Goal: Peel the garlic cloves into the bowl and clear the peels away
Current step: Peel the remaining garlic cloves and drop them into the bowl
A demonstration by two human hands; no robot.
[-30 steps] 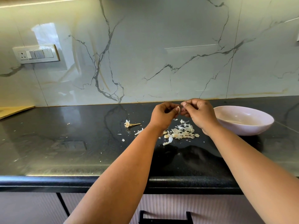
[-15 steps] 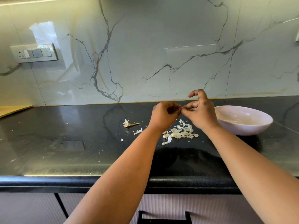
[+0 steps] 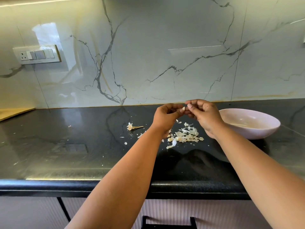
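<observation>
Your left hand (image 3: 166, 115) has its fingers curled in and pinches a small pale garlic clove (image 3: 183, 109) at the fingertips, its pointed end showing toward your other hand. Your right hand (image 3: 203, 115) meets it there, fingers bent, thumb and forefinger closed at the clove's tip; whether they grip skin or only touch it you cannot tell from this view. Both hands hang above the black countertop (image 3: 66, 146), clear of it. Directly beneath them lies a loose pile of peels (image 3: 186, 137), with smaller flakes scattered to its left. Further left sits the stripped garlic stem (image 3: 132, 127), with its papery root end, apart from the pile. To the right of your right hand stands the pale bowl (image 3: 257, 129), near the wrist but not touching it. Behind everything runs the veined marble backsplash (image 3: 165, 55), with a switch plate (image 3: 37, 54) at far left.
</observation>
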